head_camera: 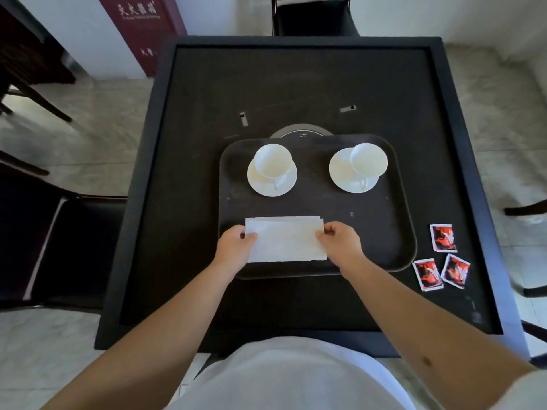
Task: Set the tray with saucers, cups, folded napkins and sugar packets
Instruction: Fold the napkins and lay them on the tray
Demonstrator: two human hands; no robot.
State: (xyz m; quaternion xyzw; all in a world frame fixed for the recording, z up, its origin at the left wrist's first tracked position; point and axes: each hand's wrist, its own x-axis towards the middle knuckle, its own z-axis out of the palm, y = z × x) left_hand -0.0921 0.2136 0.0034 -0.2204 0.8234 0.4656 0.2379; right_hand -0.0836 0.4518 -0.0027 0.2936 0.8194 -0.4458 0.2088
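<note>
A dark tray (pixel 396 232) lies on the black table (pixel 177 202). At its far side stand two white saucers, the left saucer (pixel 260 184) and the right saucer (pixel 340 176), each with a white cup on it: the left cup (pixel 272 162) and the right cup (pixel 368 161). A white folded napkin (pixel 285 239) lies over the tray's near part. My left hand (pixel 235 247) pinches its left edge and my right hand (pixel 340 242) pinches its right edge. Three red sugar packets (pixel 442 238) (pixel 427 275) (pixel 455 270) lie on the table right of the tray.
A round grey disc (pixel 302 133) peeks out behind the tray. Dark chairs stand at the left (pixel 59 247), at the far side (pixel 313 16) and at the right (pixel 527 208). A dark red sign (pixel 142 28) stands at the far left.
</note>
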